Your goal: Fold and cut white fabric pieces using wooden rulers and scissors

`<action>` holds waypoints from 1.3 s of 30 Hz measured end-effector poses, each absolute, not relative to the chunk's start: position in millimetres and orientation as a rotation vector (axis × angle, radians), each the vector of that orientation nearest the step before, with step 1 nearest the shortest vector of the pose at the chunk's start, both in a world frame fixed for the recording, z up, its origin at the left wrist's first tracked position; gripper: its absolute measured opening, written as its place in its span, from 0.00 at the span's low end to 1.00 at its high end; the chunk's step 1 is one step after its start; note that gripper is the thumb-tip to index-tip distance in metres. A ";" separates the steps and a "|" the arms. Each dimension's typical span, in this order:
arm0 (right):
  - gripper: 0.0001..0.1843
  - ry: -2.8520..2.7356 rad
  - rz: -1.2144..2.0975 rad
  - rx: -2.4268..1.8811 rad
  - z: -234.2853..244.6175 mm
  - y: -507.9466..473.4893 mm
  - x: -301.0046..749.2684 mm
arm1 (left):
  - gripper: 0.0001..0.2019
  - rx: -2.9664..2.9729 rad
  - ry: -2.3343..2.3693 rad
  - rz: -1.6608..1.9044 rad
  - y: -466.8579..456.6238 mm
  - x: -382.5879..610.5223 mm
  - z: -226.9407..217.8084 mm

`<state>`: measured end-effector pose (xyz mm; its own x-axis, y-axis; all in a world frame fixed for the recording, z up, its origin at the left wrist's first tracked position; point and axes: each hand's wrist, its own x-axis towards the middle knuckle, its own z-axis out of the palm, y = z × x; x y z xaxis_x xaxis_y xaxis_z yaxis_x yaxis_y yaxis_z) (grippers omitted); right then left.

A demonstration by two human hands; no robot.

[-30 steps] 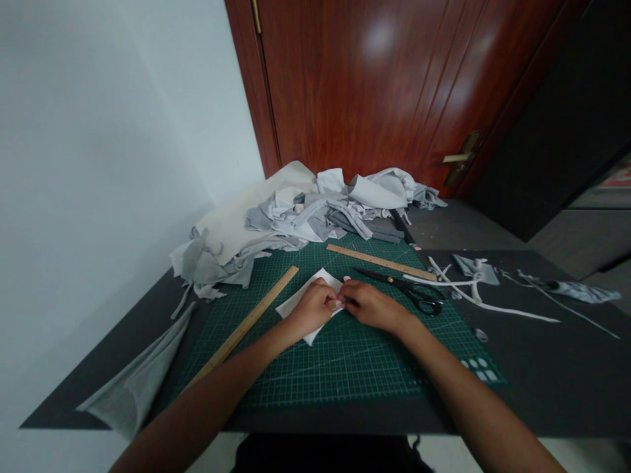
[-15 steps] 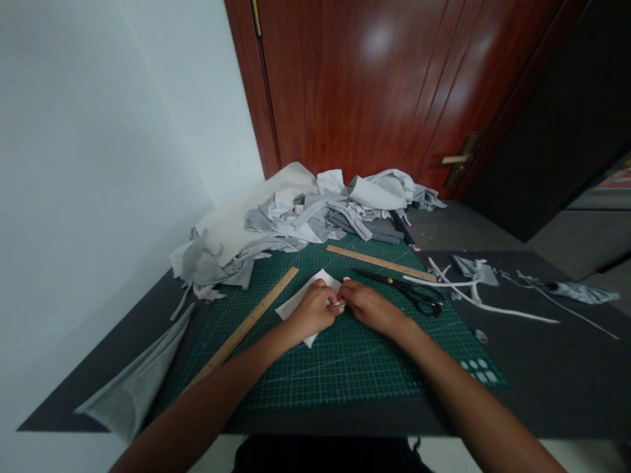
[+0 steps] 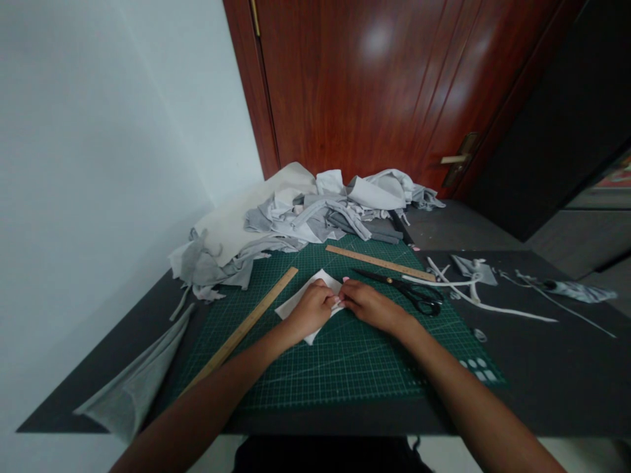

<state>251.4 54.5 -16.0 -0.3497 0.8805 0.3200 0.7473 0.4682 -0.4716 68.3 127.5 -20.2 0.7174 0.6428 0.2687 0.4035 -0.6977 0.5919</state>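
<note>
A small white fabric piece [image 3: 298, 299] lies on the green cutting mat [image 3: 345, 368]. My left hand [image 3: 311, 307] rests on it with fingers curled, pinching its right edge. My right hand [image 3: 367, 303] meets the left hand at that same edge, fingers closed in a pinch on the fabric. A small pink thing [image 3: 346, 280] shows just beyond my right hand's fingertips. Black scissors [image 3: 409, 290] lie on the mat just right of my right hand.
A long wooden ruler [image 3: 244, 325] lies diagonally on the mat's left; a shorter ruler [image 3: 379, 261] lies at the mat's far edge. A heap of grey and white fabric [image 3: 300, 217] fills the table's back. White strips [image 3: 486, 295] lie at right. Grey cloth [image 3: 133, 387] hangs at front left.
My right hand slid slightly left toward the left hand, closing on the fabric's edge. Little else moved.
</note>
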 end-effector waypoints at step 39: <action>0.15 -2.322 0.210 -1.328 1.3 45.3 248.0 | 0.07 2.663 0.752 0.537 114.3 64.6 -14.5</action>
<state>248.0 45.3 1.3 -0.4323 0.8470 0.3093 0.7779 0.5238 -0.3471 64.6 114.3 -14.5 0.7907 0.5515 0.2659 0.4308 -0.8097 0.3985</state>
